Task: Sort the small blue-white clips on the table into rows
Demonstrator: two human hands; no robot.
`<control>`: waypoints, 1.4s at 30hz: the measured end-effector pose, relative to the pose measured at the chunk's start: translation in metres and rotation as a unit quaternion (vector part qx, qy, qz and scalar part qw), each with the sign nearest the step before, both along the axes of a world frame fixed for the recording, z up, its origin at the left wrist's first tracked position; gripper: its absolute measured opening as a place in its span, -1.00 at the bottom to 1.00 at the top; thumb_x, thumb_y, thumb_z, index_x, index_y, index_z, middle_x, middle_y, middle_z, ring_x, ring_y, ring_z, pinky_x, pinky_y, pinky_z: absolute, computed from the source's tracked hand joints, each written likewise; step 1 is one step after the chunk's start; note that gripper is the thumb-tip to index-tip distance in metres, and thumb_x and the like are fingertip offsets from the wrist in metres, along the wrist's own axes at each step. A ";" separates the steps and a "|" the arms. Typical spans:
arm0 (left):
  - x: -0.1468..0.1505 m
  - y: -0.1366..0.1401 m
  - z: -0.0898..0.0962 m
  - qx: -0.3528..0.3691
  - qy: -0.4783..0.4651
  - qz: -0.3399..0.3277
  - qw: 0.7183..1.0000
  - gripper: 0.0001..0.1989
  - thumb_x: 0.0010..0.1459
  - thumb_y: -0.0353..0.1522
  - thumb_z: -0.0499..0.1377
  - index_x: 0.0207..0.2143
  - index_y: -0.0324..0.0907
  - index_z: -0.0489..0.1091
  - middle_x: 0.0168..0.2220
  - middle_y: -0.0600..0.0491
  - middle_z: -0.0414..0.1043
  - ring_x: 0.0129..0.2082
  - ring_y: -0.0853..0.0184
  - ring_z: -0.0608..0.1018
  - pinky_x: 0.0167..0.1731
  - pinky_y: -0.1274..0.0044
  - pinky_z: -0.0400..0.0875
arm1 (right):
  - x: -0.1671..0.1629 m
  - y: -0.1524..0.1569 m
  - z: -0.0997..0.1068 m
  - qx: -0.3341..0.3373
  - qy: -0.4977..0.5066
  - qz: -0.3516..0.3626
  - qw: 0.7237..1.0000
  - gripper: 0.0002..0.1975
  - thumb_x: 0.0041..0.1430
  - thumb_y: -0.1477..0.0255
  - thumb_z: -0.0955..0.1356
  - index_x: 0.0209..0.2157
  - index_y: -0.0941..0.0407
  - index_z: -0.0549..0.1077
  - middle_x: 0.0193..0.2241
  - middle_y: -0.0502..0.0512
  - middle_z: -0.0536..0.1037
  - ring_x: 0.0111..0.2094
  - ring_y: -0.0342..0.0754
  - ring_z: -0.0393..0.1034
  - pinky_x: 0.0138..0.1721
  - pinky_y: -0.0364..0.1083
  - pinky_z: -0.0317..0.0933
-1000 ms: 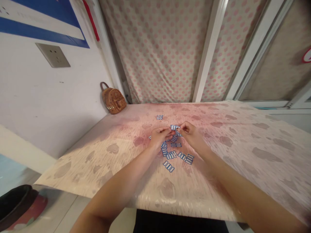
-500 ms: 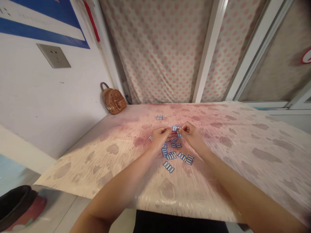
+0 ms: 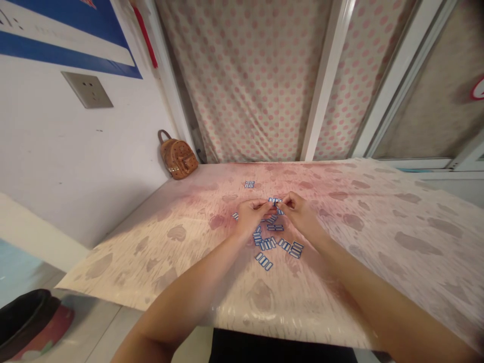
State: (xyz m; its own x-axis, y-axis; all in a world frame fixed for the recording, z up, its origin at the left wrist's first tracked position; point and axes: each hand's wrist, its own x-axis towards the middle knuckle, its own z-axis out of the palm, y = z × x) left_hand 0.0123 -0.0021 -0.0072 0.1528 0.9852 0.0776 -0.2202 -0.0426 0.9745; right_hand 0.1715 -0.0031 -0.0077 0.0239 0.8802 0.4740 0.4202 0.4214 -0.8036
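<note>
A small flat piece with blue and white stripes point(image 3: 275, 200) is held just above the table between both hands. My left hand point(image 3: 250, 216) pinches its left end with thumb and fingers. On the other side, my right hand point(image 3: 299, 207) has thumb and forefinger closed at its right edge. Below the hands lie several similar striped pieces, among them a single one point(image 3: 263, 261) nearest me and a pair point(image 3: 295, 250) at the right. Part of the scatter is hidden behind my left hand. Farther back lies a small striped group point(image 3: 249, 184).
A patterned cloth point(image 3: 151, 252) covers the table. At its back left corner a small brown backpack point(image 3: 179, 157) leans by the wall. A dotted curtain point(image 3: 249, 80) hangs behind the table. On the floor at the left stands a dark-rimmed bin point(image 3: 32, 322).
The view has shifted slightly. Both hands stay at the striped piece, and its angle between the fingers has changed a little. The pieces on the table lie as before.
</note>
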 end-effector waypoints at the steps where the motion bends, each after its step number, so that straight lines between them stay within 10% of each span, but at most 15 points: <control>1: 0.000 0.000 0.000 -0.003 -0.002 0.001 1.000 -0.81 0.07 -0.28 0.39 -0.35 -0.24 0.60 -0.34 -0.07 0.63 -0.33 0.24 0.65 -0.25 0.48 0.52 | 0.000 0.000 0.000 -0.001 0.001 0.001 1.000 -0.84 0.10 0.31 0.32 -0.49 0.06 0.32 -0.52 -0.04 0.42 -0.44 -0.06 0.32 -0.35 -0.06 0.17; 24: -0.001 0.001 0.001 0.009 -0.010 0.020 1.000 -0.77 0.00 -0.25 0.42 -0.37 -0.24 0.58 -0.43 0.01 0.56 -0.40 0.32 0.57 -0.34 0.54 0.46 | 0.005 0.005 0.004 -0.054 0.081 0.068 0.993 -0.82 0.06 0.25 0.35 -0.48 0.06 0.39 -0.54 -0.03 0.45 -0.44 -0.04 0.35 -0.33 -0.06 0.23; 33: -0.005 0.003 0.007 0.017 0.003 0.050 0.999 -0.87 0.00 -0.33 0.37 -0.43 -0.23 0.58 -0.50 0.06 0.52 -0.49 0.38 0.50 -0.39 0.56 0.39 | 0.003 -0.004 0.003 0.030 -0.074 0.061 0.995 -0.63 0.14 0.42 0.35 0.02 0.00 0.40 -0.26 0.03 0.50 -0.28 -0.01 0.40 -0.21 -0.04 0.26; 42: -0.005 0.002 0.008 0.010 -0.008 0.040 0.999 -0.83 -0.03 -0.31 0.40 -0.42 -0.24 0.59 -0.48 0.04 0.53 -0.47 0.36 0.51 -0.34 0.53 0.40 | 0.002 -0.010 0.009 0.063 -0.144 0.058 0.986 -0.77 0.22 0.43 0.31 -0.08 0.00 0.44 -0.22 0.07 0.52 -0.25 0.02 0.41 -0.20 -0.03 0.26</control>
State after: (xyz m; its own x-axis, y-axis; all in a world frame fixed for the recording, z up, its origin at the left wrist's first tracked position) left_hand 0.0075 -0.0002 0.0007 0.0717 0.9924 0.0997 -0.2309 -0.0808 0.9696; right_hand 0.1733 -0.0127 0.0014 -0.2247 0.8029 0.5521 0.5670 0.5686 -0.5961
